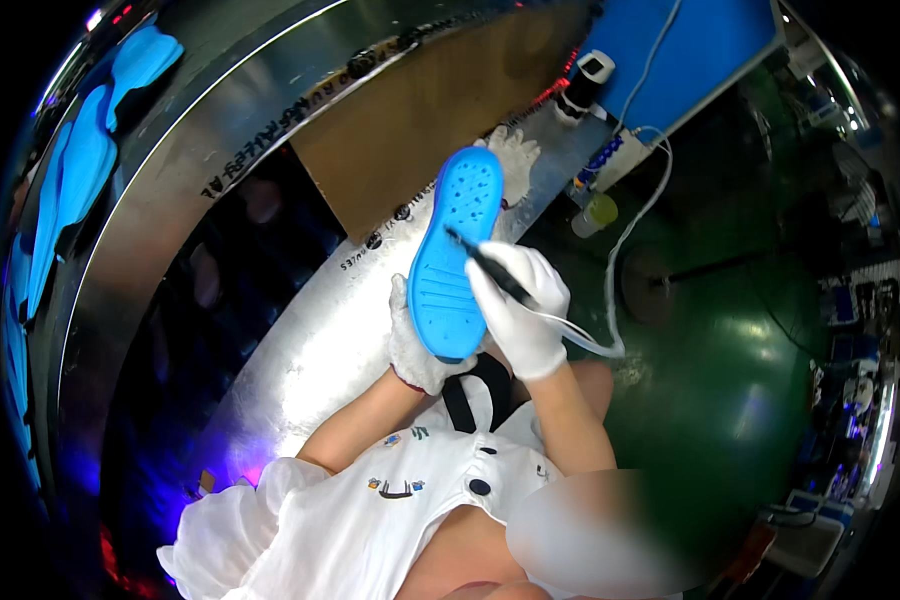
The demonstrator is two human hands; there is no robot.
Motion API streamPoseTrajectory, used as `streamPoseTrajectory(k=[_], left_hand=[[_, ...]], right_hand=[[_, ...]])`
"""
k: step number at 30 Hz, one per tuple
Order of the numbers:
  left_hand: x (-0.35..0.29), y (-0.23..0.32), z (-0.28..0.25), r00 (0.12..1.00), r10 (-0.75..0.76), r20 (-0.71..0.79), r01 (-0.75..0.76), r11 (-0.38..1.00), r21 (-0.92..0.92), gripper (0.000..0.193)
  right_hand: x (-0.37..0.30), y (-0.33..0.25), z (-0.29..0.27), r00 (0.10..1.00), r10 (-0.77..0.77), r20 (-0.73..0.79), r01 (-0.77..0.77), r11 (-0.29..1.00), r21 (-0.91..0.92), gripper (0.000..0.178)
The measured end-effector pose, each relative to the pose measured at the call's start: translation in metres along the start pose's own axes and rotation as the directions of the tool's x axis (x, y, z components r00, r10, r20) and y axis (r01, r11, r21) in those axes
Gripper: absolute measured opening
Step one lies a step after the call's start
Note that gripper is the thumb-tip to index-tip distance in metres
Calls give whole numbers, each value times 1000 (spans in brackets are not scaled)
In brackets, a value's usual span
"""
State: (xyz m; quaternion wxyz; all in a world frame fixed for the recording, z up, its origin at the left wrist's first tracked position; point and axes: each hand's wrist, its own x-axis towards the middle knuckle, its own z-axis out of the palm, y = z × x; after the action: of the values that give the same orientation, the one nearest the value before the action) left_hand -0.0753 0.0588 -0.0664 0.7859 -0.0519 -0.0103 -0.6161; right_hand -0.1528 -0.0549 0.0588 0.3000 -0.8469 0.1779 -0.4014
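My left hand (415, 340), in a whitish glove, is closed around the lower end of a bright blue shoe sole (448, 265), which points away from me. Small holes dot its far end, and ridges cross the nearer half. In my white-gloved right hand (525, 305) is a slim black pen-shaped tool (500, 272). Its tip is over the middle of the sole; whether it touches cannot be made out. From the tool's back end a thin white cord or tube (615, 330) loops off to the right. Just past the sole's far end lies a whitish glove (515, 160).
A shiny metal ledge (335, 315) and a brown board (400, 130) lie ahead. Several blue soles (88, 165) sit on the belt at far left. To the back right are a black-and-white device (585, 85), a yellowish round container (597, 215) and a blue panel (705, 50).
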Motion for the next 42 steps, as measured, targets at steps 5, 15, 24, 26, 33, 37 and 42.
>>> streamPoseTrajectory(k=[5,15,24,26,33,37,42], left_hand=[[7,-14,3,958,276,-74,-254,941,221,91],[5,1,10,988,108,-109,-86,977,193,109],[11,-4,9,993,119,9,-120,991,57,96],[3,-5,8,991,-11,135,19,998,-59,96],[6,-9,4,962,265,-71,-199,852,484,94],[6,-9,15,993,122,0,-122,990,75,96],[12,-8,23,986,160,-48,-144,961,234,104]], right_hand=[[-14,-18,-6,974,-64,218,17,977,213,18],[-29,-18,-13,976,-128,176,89,973,213,20],[-32,-12,-12,999,-36,28,31,986,165,19],[-24,-7,-11,966,-254,-42,253,967,-26,21],[-29,-2,-9,996,-79,-35,83,990,118,18],[-39,-19,-9,990,-103,93,76,964,254,18],[-41,-11,-7,990,-143,22,138,980,144,15]])
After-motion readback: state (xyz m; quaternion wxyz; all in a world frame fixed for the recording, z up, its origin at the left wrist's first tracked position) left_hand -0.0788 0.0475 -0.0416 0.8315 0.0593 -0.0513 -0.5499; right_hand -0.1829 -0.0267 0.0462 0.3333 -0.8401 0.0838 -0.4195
